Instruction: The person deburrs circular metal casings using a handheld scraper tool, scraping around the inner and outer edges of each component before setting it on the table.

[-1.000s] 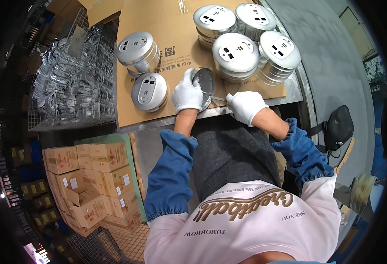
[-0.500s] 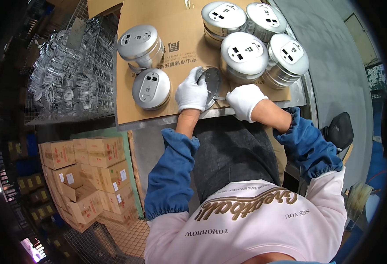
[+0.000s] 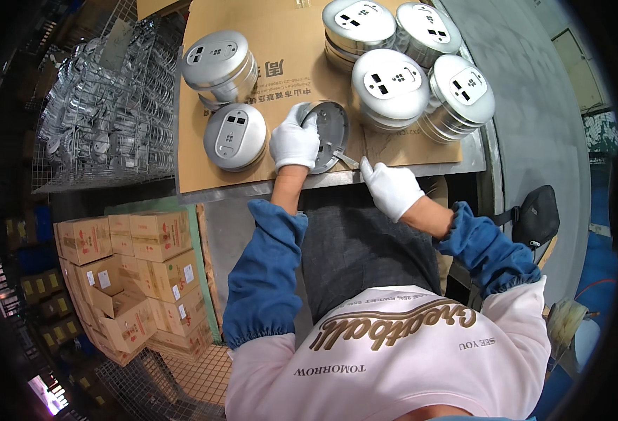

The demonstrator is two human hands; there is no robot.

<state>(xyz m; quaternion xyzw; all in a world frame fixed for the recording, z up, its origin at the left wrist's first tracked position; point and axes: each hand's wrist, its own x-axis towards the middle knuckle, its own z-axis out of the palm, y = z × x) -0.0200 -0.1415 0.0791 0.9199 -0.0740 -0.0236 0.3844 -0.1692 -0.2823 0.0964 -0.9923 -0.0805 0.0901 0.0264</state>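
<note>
My left hand (image 3: 295,142), in a white glove, grips the left rim of a round metal cover (image 3: 335,128). The cover is tilted up, its dark grey hollow side turned toward the right. In my gloved right hand (image 3: 395,191) is a flat, narrow metal tool (image 3: 348,161), pinched at its end; whether it is a file or a scraper I cannot tell. The tool's tip meets the cover's lower rim. Left of my left hand lies a silver round cover (image 3: 235,137) with an oval panel, and behind it stands a stack of such covers (image 3: 219,63).
Several stacks of silver covers (image 3: 390,88) stand on the right of the cardboard sheet (image 3: 288,67) over the metal table. A wire basket (image 3: 105,105) full of metal parts is at the left, above stacked cartons (image 3: 158,235). A black bag (image 3: 537,216) sits at the right.
Both hands have shifted slightly, the right one lower and nearer to me. The cover has turned to show more of its hollow side, and the tool now slants down to the right.
</note>
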